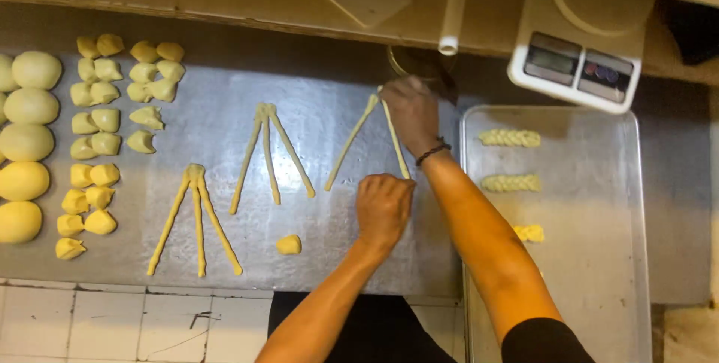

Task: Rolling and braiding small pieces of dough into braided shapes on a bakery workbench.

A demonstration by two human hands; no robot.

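Left hand [383, 206] fisted over hidden strand end; right hand [410, 112] pinching dough strands [350, 141]' joined top; both grips closed.

A: The dough strands [367, 138] are pale yellow, like the small dough pieces [105, 120] at the left?

B: Yes. The bench [225, 108] is dull grey metal, the tray [592, 273] silvery, the scale [580, 56] white, and the wristband [433, 152] dark.
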